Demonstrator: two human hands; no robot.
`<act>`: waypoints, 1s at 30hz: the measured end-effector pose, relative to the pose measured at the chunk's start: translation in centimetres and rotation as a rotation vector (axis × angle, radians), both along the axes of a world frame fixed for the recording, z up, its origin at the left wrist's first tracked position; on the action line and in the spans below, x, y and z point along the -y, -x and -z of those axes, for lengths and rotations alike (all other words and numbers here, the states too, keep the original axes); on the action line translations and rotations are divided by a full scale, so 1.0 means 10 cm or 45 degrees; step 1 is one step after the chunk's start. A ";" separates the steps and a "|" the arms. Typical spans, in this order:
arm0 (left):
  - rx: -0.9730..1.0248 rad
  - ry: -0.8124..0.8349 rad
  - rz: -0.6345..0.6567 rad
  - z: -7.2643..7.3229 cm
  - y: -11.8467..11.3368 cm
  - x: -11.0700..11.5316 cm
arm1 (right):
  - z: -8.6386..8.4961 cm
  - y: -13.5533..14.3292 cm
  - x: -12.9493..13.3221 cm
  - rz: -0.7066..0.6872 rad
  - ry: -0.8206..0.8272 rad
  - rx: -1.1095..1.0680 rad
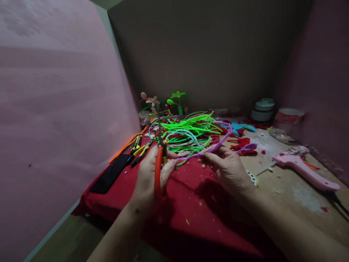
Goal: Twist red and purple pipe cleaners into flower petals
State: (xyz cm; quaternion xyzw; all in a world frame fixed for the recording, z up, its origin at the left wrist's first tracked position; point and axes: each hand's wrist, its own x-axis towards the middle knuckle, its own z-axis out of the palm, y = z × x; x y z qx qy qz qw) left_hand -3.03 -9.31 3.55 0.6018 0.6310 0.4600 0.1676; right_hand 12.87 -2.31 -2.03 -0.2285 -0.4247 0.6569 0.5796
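Orange-handled scissors (157, 174) rest in my left hand (147, 171), closed around them with the blades pointing up and away. A purple pipe cleaner (226, 135) runs from my left fingertips to my right hand (229, 167), then curls up and back in a loop. Thumb and fingers of the right hand pinch it. Just beyond both hands lies a pile of bright green pipe cleaners (191, 125). A light blue pipe cleaner (185, 131) arches over that pile. The left end of the purple one is partly hidden by my left fingers.
Yellow-black pliers (141, 151) and a black flat object (110, 176) lie left on the red cloth (185, 203). A pink glue gun (308, 169) sits on the right. Behind stand pipe-cleaner flowers (152, 100), a lidded jar (263, 109) and a tub (289, 115).
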 end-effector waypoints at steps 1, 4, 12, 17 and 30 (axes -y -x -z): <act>0.137 0.071 0.107 -0.04 -0.04 -0.04 | 0.00 0.00 0.02 -0.003 -0.054 0.050; 0.301 0.172 0.238 -0.07 -0.14 -0.16 | 0.00 -0.01 0.06 -0.034 -0.176 0.178; 0.464 0.168 0.403 0.11 -0.20 -0.25 | 0.01 0.00 0.07 -0.182 -0.089 0.208; 0.470 0.186 0.439 0.12 -0.21 -0.25 | 0.02 0.01 0.06 -0.205 -0.015 0.158; 0.585 0.288 0.453 0.13 -0.17 -0.23 | 0.00 0.01 0.10 -0.225 -0.030 0.144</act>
